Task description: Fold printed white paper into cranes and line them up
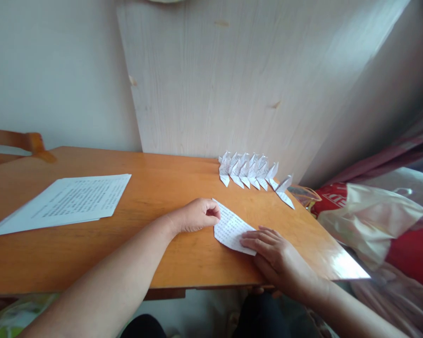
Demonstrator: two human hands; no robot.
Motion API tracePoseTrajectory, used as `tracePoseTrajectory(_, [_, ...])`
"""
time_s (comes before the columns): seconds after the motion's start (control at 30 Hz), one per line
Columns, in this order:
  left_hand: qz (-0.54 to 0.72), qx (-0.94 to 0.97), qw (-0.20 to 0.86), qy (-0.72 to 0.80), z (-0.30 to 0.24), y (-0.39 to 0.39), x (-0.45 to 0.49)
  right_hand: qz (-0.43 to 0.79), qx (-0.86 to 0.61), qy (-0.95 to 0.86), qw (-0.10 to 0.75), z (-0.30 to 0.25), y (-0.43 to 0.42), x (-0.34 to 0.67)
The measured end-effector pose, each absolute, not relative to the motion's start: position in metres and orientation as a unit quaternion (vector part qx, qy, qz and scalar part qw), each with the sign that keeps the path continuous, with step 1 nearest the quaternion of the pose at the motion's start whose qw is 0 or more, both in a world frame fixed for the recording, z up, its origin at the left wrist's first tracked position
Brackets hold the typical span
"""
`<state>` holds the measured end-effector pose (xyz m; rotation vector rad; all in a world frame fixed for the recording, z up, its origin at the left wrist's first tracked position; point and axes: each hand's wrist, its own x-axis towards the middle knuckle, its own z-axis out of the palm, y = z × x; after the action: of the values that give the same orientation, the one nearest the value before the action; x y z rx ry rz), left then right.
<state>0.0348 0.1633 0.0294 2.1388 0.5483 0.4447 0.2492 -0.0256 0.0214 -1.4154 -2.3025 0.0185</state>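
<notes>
My left hand point(197, 215) curled closed against the folded white printed paper point(229, 228), my right hand point(273, 251) open flat on it, orange wooden worktop point(162, 188) beneath

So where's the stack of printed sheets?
Head view: the stack lies at the left of the table, well left of the left hand.

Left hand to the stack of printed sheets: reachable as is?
Probably yes. Only bare table lies between the left hand and the stack of printed sheets, though that hand is pressing the folded paper.
</notes>
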Motion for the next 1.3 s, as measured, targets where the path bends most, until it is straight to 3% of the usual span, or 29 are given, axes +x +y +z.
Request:
tracePoseTrajectory(0.27, [0.123,0.932,0.300,0.163,0.026,0.163,0.034,0.041,-0.530,-0.820,0.214,0.022,-0.024,0.254])
tracePoseTrajectory(0.47, [0.109,0.944,0.261,0.170,0.029,0.158,0.032,0.070,-0.558,-0.792,0.238,0.028,-0.019,0.257])
tracePoseTrajectory(0.9, [0.107,0.938,0.269,0.189,0.033,0.154,0.033,0.162,-0.678,-0.645,0.313,0.028,0.013,0.249])
tracePoseTrajectory(1.3, [0.110,0.936,0.279,0.186,0.031,0.155,0.035,0.088,-0.736,-0.619,0.259,0.013,0.027,0.255])
